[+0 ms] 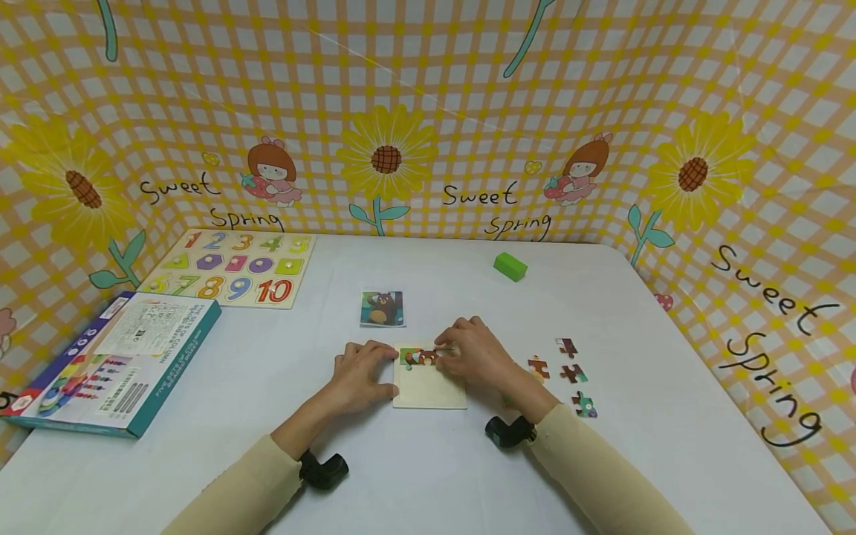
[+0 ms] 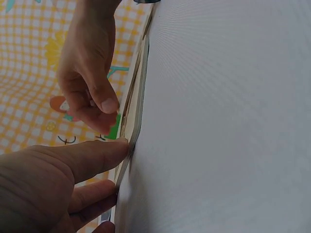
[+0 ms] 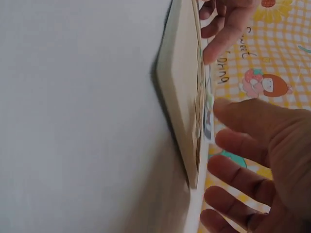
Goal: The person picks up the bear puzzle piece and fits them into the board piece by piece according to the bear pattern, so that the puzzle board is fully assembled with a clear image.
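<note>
A pale wooden puzzle board lies flat on the table, joined bear-picture pieces along its far edge. My left hand steadies the board's left edge, thumb and fingers spread along it; the left wrist view shows the left thumb touching the rim. Over the board's far right corner is my right hand, hiding that part of the picture. In the right wrist view the right fingers are loosely bent and apart from the thumb, with nothing seen between them.
Several loose puzzle pieces lie right of the board, one partly under the right forearm. Beyond the board is a bear picture card. A green block stands far right; a number board and a flat box lie left.
</note>
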Demonstrator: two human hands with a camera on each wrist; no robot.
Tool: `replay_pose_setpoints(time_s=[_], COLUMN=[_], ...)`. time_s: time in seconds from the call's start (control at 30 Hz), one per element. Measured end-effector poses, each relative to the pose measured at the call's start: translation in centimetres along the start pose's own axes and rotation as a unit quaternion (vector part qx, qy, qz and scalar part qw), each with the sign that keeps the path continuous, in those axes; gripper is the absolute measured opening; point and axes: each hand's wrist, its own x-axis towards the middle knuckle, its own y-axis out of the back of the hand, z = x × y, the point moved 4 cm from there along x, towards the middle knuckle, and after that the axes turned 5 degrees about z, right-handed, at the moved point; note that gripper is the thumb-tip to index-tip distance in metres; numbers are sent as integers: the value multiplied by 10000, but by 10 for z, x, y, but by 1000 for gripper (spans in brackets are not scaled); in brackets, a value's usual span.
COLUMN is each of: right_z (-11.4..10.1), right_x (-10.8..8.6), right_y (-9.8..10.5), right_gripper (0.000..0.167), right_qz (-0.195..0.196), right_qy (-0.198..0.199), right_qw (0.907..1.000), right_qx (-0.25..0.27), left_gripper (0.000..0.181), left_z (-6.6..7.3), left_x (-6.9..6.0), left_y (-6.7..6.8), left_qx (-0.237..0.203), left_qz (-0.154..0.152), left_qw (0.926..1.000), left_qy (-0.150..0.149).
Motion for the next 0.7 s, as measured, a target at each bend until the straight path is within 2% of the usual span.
replay_pose_setpoints(time_s=[0.33,0.7], right_z=[31,89], right_x=[-17,-41], right_y=[32,64], right_gripper=[30,33], right_qz=[303,303], right_qy=[-363,-838], right_qw=[9984,9953], right_qx=[300,369], left_gripper=[48,49], left_z=[0,-1], left_x=[0,0], left_y=[0,-1], left_qx=[-15,-12], left_qz=[19,21], left_qw=[10000,10000], left_qy=[-49,-47])
